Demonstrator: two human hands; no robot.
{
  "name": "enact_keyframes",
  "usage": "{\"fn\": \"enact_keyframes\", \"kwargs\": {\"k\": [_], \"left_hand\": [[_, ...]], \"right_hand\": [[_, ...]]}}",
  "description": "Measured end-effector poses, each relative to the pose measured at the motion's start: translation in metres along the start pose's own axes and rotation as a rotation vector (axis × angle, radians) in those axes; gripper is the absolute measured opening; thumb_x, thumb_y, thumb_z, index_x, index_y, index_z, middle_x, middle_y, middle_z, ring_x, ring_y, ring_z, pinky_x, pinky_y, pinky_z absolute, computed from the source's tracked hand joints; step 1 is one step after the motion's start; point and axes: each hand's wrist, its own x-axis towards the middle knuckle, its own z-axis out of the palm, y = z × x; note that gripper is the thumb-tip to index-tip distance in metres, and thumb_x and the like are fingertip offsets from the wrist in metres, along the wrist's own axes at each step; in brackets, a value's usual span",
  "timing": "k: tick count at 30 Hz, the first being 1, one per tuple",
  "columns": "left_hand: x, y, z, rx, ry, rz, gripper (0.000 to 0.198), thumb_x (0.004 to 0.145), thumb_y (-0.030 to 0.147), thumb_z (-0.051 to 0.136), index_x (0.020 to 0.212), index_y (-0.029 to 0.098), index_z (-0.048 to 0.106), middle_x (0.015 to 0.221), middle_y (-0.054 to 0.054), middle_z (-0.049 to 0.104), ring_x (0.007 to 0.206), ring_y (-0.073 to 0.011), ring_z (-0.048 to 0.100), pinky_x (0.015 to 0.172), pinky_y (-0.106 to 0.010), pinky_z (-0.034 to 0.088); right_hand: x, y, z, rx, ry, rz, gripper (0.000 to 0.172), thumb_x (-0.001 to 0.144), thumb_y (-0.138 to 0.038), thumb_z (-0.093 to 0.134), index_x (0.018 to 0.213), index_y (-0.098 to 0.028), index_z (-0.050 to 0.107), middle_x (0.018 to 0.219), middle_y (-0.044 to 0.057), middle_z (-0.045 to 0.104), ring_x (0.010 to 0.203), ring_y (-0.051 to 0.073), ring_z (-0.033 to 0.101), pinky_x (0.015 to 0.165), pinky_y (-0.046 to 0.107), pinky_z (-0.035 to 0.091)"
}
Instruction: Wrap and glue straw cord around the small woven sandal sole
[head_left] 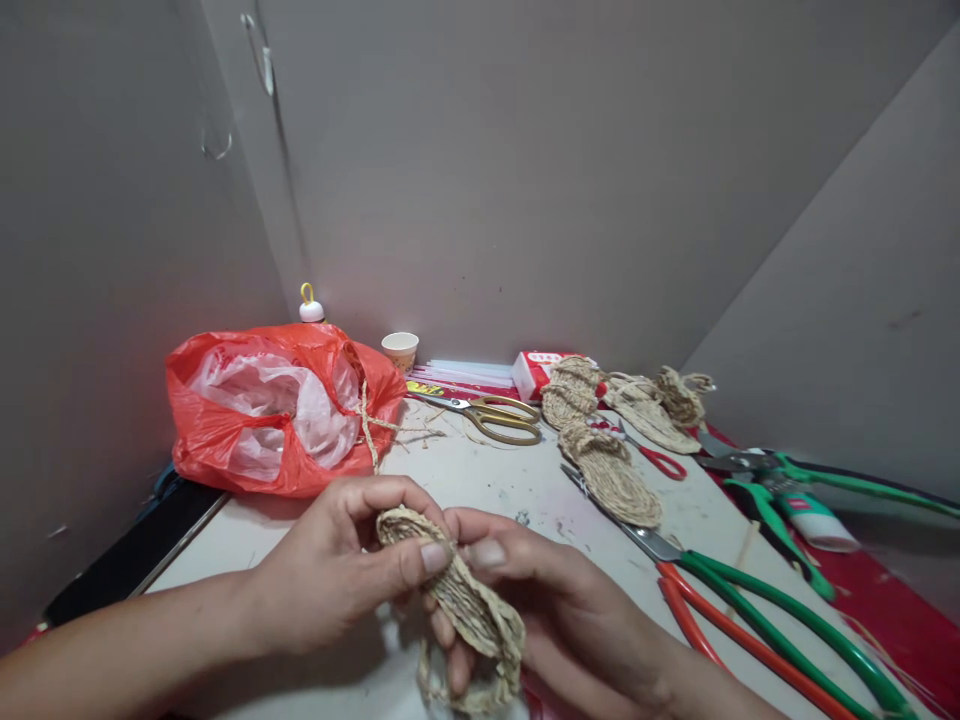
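Note:
Low in the middle of the head view, a small woven straw slipper (459,590) is held between both hands, tilted, above the white table. My left hand (349,560) is closed on its upper end, thumb across the coiled straw and fingers behind. At its right edge, my right hand (551,590) pinches with thumb and forefinger; the other fingers are partly hidden. A loose loop of straw cord (450,695) hangs under the piece. Further straw slippers (611,472) lie beyond, to the right. A straw strand (367,430) trails against the red plastic bag (217,430).
Gold-handled scissors (504,418) lie mid-table, near a paper cup (400,350) and a red-and-white box (529,375). Red-and-green-handled shears (750,620) reach toward the right front. Beside them are green-handled cutters (772,490), small red scissors (660,460) and a white-green tube (821,522). Grey walls enclose the table.

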Motion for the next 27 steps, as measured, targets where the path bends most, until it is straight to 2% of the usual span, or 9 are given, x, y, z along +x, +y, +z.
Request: {"fn": "enact_keyframes", "kwargs": {"k": [3, 6, 9, 12, 15, 19, 27], "left_hand": [[0.002, 0.001, -0.001, 0.052, 0.068, -0.014, 0.02, 0.084, 0.033, 0.067, 0.083, 0.015, 0.059, 0.064, -0.001, 0.066, 0.055, -0.0094, 0.056, 0.052, -0.019, 0.04], [0.003, 0.004, -0.002, 0.113, 0.15, -0.025, 0.021, 0.081, 0.034, 0.07, 0.082, 0.015, 0.061, 0.062, 0.003, 0.059, 0.051, -0.007, 0.048, 0.049, -0.018, 0.038], [0.004, 0.008, -0.003, 0.118, 0.149, -0.025, 0.018, 0.079, 0.029, 0.07, 0.083, 0.014, 0.061, 0.064, 0.003, 0.059, 0.052, -0.0062, 0.047, 0.049, -0.017, 0.039], [0.004, 0.011, -0.003, 0.073, 0.144, -0.018, 0.017, 0.077, 0.023, 0.071, 0.087, 0.015, 0.059, 0.07, 0.0, 0.064, 0.06, -0.0091, 0.054, 0.053, -0.018, 0.042], [0.005, 0.01, -0.003, 0.073, 0.18, -0.003, 0.017, 0.075, 0.019, 0.071, 0.087, 0.015, 0.059, 0.07, 0.003, 0.06, 0.06, -0.0084, 0.051, 0.054, -0.019, 0.043], [0.004, 0.008, -0.002, 0.082, 0.172, 0.006, 0.014, 0.075, 0.018, 0.07, 0.085, 0.015, 0.061, 0.068, 0.005, 0.056, 0.057, -0.0066, 0.047, 0.053, -0.018, 0.042], [0.003, 0.01, -0.001, 0.07, 0.154, 0.027, 0.011, 0.074, 0.017, 0.07, 0.08, 0.014, 0.062, 0.062, 0.005, 0.053, 0.055, -0.0059, 0.042, 0.051, -0.017, 0.034]], "right_hand": [[-0.003, -0.004, 0.003, -0.108, 0.09, -0.069, 0.022, 0.077, -0.036, 0.066, 0.083, -0.018, 0.055, 0.067, 0.004, 0.069, 0.052, 0.013, 0.062, 0.054, 0.024, 0.047], [-0.006, -0.004, 0.008, -0.232, 0.196, -0.219, 0.024, 0.074, -0.03, 0.074, 0.082, -0.021, 0.054, 0.068, -0.003, 0.062, 0.059, 0.011, 0.058, 0.057, 0.022, 0.043], [-0.006, 0.0, 0.012, -0.426, 0.347, -0.352, 0.022, 0.074, -0.03, 0.075, 0.078, -0.02, 0.056, 0.068, -0.004, 0.057, 0.06, 0.011, 0.055, 0.057, 0.022, 0.043], [-0.006, 0.004, 0.014, -0.536, 0.477, -0.451, 0.019, 0.076, -0.028, 0.072, 0.087, -0.023, 0.058, 0.072, -0.003, 0.063, 0.062, 0.014, 0.062, 0.061, 0.026, 0.049], [-0.005, 0.007, 0.009, -0.7, 0.503, -0.601, 0.018, 0.078, -0.025, 0.071, 0.093, -0.026, 0.062, 0.076, 0.0, 0.069, 0.066, 0.017, 0.064, 0.064, 0.028, 0.051], [-0.006, 0.012, 0.001, -0.933, 0.504, -0.785, 0.013, 0.077, -0.019, 0.071, 0.088, -0.026, 0.069, 0.078, 0.001, 0.07, 0.07, 0.017, 0.063, 0.062, 0.026, 0.05], [-0.008, 0.009, 0.004, -0.909, 0.483, -0.843, 0.016, 0.076, -0.014, 0.072, 0.084, -0.028, 0.073, 0.082, 0.003, 0.073, 0.078, 0.019, 0.066, 0.066, 0.028, 0.052]]}}
